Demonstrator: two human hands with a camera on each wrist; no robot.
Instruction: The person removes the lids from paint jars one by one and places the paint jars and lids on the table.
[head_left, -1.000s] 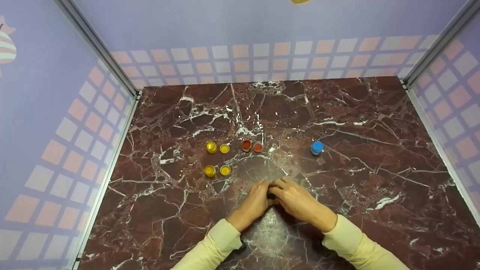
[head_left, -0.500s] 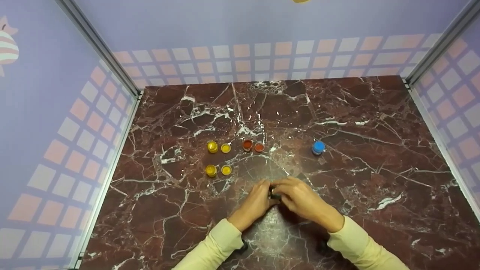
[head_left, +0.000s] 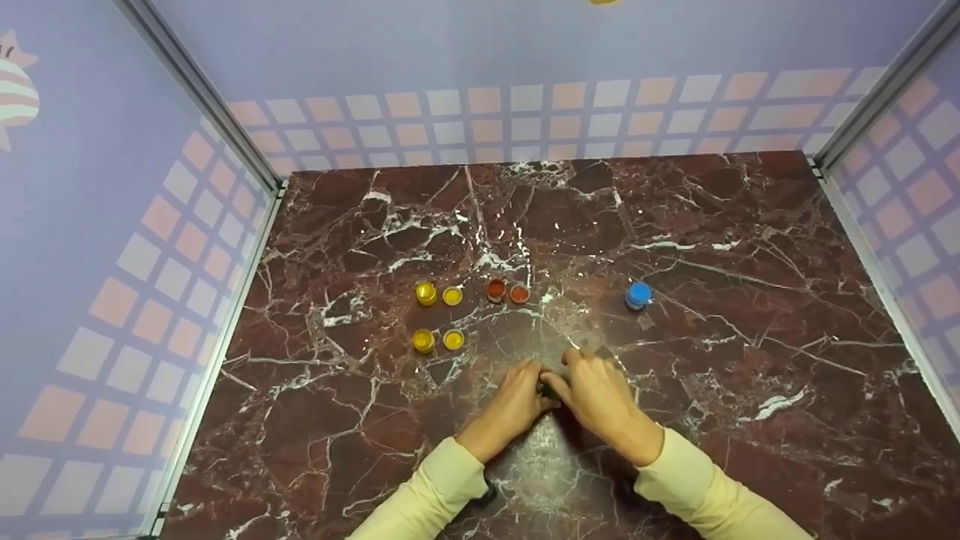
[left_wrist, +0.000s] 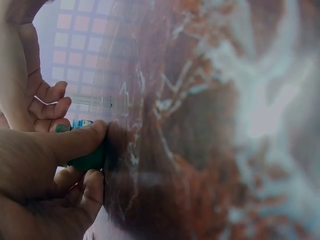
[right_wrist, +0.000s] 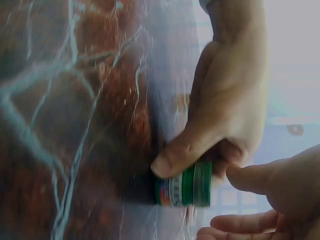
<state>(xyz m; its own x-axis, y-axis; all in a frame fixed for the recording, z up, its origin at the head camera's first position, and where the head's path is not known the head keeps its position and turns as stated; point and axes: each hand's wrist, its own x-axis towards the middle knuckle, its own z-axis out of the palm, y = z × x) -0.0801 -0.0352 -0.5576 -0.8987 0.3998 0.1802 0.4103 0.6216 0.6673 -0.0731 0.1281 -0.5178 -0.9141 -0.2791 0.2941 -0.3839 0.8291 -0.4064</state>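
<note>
A small green paint jar (right_wrist: 187, 185) with a printed label and green lid stands between the two hands in the right wrist view. My left hand (head_left: 510, 405) grips it, thumb pressed along its side. In the left wrist view the green jar (left_wrist: 89, 160) shows partly behind that thumb. My right hand (head_left: 604, 397) is beside the lid end, its thumb and fingers spread apart and relaxed. From the head camera, the hands cover most of the jar.
Beyond the hands are two open yellow paint jars (head_left: 425, 293) with their lids (head_left: 452, 297) beside them. An orange-red jar (head_left: 496, 290) has its lid (head_left: 519, 294) alongside. Farther right stands a blue-capped jar (head_left: 638, 295). Patterned walls border the marbled tabletop (head_left: 300, 442).
The right hand's fingers were over the jar's top; they have come away and spread, and the hand has turned. The left hand keeps its hold in nearly the same spot.
</note>
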